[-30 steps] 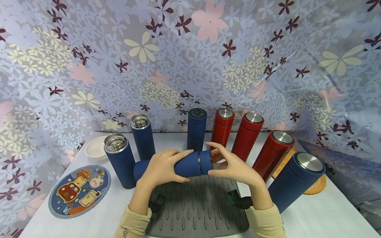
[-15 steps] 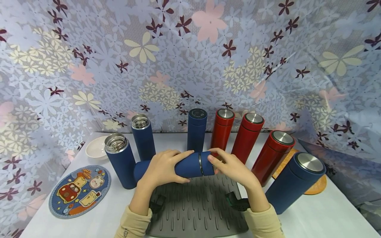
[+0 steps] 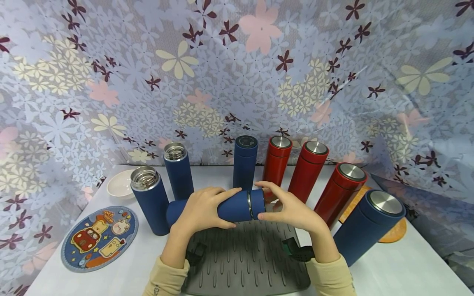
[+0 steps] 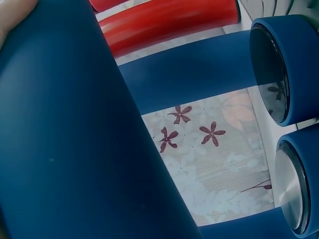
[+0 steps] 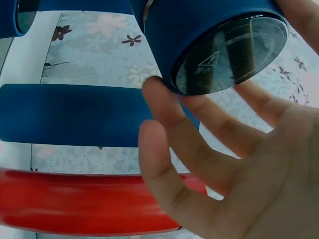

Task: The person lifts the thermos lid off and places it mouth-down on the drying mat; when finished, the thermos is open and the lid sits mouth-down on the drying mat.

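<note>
My left hand (image 3: pixel 203 207) grips the body of a blue thermos bottle (image 3: pixel 234 206), held lying sideways above a grey ribbed mat (image 3: pixel 240 255). A silver ring divides that body from its blue lid (image 3: pixel 258 202), which has a dark glassy top (image 5: pixel 229 55) in the right wrist view. Round the lid my right hand (image 3: pixel 286 207) spreads its fingers loosely, with the thumb tip at the lid's lower edge and one fingertip (image 5: pixel 159 84) right at its rim. Behind stand two blue bottles (image 3: pixel 149 199) (image 3: pixel 178 170) without lids, their steel mouths showing.
In the left wrist view two loose lids (image 4: pixel 304 69) (image 4: pixel 294 184) sit on the table. A capped blue bottle (image 3: pixel 244 164) and several red bottles (image 3: pixel 307 172) stand behind; a larger blue one (image 3: pixel 366 230) stands right. A white bowl (image 3: pixel 120 185) and cartoon mat (image 3: pixel 100 238) lie left.
My right hand closed its fingers and thumb onto the lid half a second ago, then spread them loosely again. The left hand and the bottle have stayed in place.
</note>
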`<state>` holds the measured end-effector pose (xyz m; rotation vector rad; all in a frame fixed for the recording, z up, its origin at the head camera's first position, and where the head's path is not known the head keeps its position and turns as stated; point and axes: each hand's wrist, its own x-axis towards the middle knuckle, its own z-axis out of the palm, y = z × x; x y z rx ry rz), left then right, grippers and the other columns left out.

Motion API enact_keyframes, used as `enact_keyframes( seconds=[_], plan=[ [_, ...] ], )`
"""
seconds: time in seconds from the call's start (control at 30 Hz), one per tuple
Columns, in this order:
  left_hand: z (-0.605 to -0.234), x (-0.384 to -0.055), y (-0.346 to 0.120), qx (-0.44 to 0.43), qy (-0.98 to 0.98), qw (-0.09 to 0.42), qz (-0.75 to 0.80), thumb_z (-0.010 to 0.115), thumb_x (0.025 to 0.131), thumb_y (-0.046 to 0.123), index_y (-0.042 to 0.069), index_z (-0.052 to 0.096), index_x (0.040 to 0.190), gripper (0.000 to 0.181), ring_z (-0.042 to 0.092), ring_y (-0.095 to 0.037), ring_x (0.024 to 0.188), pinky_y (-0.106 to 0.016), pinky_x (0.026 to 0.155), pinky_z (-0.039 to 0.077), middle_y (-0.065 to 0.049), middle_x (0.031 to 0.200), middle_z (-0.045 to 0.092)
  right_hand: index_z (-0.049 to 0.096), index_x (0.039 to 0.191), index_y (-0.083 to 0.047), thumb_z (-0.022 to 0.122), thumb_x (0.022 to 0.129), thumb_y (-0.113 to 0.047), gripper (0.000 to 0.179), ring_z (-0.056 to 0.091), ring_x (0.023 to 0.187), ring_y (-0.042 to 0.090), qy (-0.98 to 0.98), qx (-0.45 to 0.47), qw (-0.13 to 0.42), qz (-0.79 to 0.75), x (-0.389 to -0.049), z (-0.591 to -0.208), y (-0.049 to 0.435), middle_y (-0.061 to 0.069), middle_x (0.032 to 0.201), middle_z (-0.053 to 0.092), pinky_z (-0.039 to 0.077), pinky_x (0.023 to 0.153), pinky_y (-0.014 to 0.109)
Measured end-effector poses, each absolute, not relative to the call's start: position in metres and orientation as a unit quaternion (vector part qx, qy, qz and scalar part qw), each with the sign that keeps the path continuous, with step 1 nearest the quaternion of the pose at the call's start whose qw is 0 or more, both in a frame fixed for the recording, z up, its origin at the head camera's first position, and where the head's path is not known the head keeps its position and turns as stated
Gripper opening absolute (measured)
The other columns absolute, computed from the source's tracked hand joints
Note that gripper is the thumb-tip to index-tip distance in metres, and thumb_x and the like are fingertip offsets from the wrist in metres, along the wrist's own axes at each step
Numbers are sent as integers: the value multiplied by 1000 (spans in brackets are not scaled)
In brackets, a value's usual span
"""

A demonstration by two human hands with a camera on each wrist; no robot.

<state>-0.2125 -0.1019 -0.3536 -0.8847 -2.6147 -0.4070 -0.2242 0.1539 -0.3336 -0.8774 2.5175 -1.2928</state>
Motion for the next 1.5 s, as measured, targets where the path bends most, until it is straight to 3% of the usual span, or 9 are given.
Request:
enact_keyframes(
  seconds=[0.2,0.3,0.4,0.5,0.6,0.67,1.03,1.27,1.5],
  plan=[
    [-353,-213,-101,-313,-923,175,-143,79,59,55,28,51,133,84,61,-19,90,-37,73,51,-2,103,64,34,142,-17,78,74,-21,81,50,110,28,841,-324,66,-428,-224,-335,154,11,131,45,47,85,42],
    [-353,-214,-101,-314,-922,177,-142,79,59,55,27,51,133,84,61,-18,89,-37,73,51,-2,103,64,29,144,-17,72,80,-23,77,50,112,31,841,-303,74,-442,-224,-335,152,14,137,38,49,85,44],
    [-354,-214,-101,-315,-921,180,-143,79,59,55,28,51,133,84,62,-18,88,-37,73,51,-2,102,64,33,141,-15,60,89,-33,61,57,102,29,859,-245,81,-443,-224,-335,148,17,132,44,51,79,42],
    [-354,-214,-101,-316,-920,182,-145,79,59,54,28,51,133,83,62,-18,88,-38,73,51,-2,102,64,42,133,-12,50,93,-43,51,61,84,21,881,-189,86,-425,-224,-335,144,17,113,57,50,73,40],
    [-354,-215,-101,-316,-919,183,-146,80,58,53,28,52,133,83,62,-19,88,-38,73,51,-2,102,64,47,127,-11,50,92,-44,48,60,70,17,888,-165,93,-419,-223,-334,140,13,101,61,50,69,36],
    [-355,-215,-101,-316,-920,183,-146,80,58,52,28,52,132,83,62,-19,88,-38,73,51,-2,102,64,47,126,-11,53,91,-42,47,59,67,18,883,-166,98,-428,-222,-334,139,14,102,60,50,67,34],
    [-354,-214,-103,-303,-927,158,-157,79,60,53,29,49,134,84,62,-19,91,-39,74,51,-3,105,64,40,131,-11,65,85,-27,54,59,79,23,827,-229,120,-499,-220,-333,147,21,125,47,53,68,36],
    [-352,-213,-105,-296,-927,164,-164,78,60,54,29,49,135,85,61,-18,90,-37,72,51,-2,106,64,42,128,-14,69,82,-20,54,55,92,27,820,-257,93,-504,-221,-330,155,16,118,48,51,78,36],
    [-352,-214,-111,-284,-925,181,-174,79,59,54,29,48,136,86,61,-18,91,-37,72,51,-2,107,63,39,131,-10,69,82,-17,57,58,91,29,809,-248,98,-523,-223,-327,167,18,122,42,52,73,38]
  ],
)
